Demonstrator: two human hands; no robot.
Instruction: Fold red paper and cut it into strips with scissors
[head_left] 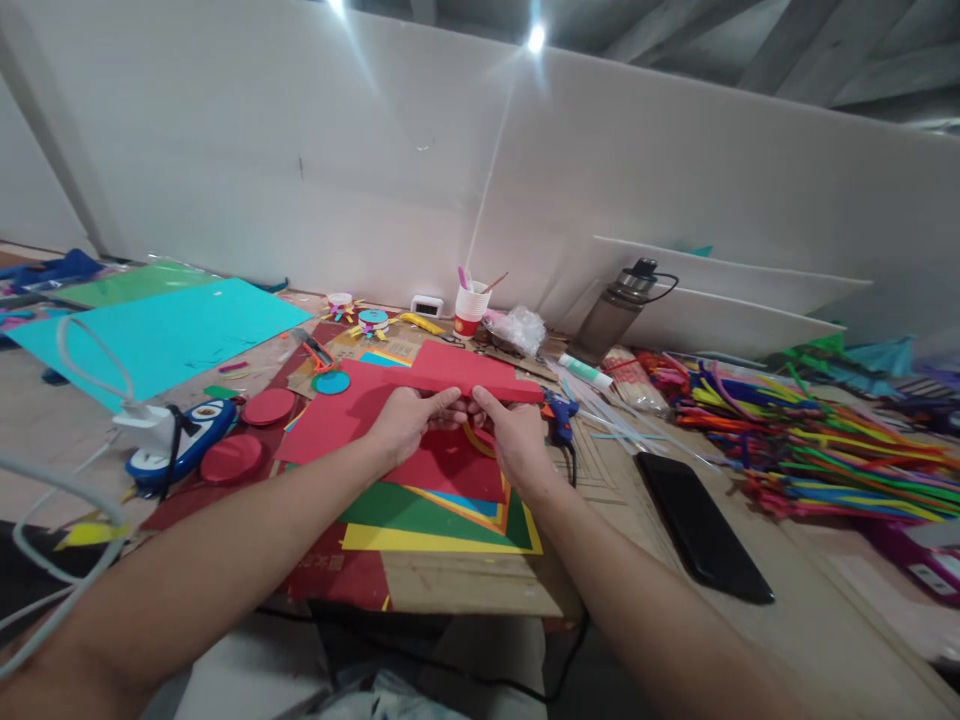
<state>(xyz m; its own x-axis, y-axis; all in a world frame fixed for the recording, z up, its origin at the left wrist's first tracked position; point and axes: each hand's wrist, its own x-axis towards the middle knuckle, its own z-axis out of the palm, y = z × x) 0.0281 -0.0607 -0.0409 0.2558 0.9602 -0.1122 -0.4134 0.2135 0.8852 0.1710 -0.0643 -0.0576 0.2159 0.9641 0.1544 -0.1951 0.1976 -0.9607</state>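
Note:
Between both hands a red paper sheet (pixel 465 365) is held just above the table, its near edge folded up into a strip. My left hand (pixel 409 422) pinches that edge from the left, thumb on top. From the right, my right hand (pixel 510 420) grips the same edge, the two thumbs almost meeting. Under the hands lies a stack of coloured paper, with a larger red sheet (pixel 345 400) on top and a green sheet (pixel 397 515) and a yellow sheet (pixel 375 538) showing below. Part of a yellow ring shape beside my right hand is mostly hidden.
Red discs (pixel 232 460) and a blue power strip (pixel 191 440) lie left. A glue gun (pixel 561 415), a phone (pixel 701 525) and pipe cleaners (pixel 825 430) are right. Behind stand a paper cup (pixel 471 308) and a dark bottle (pixel 615 312).

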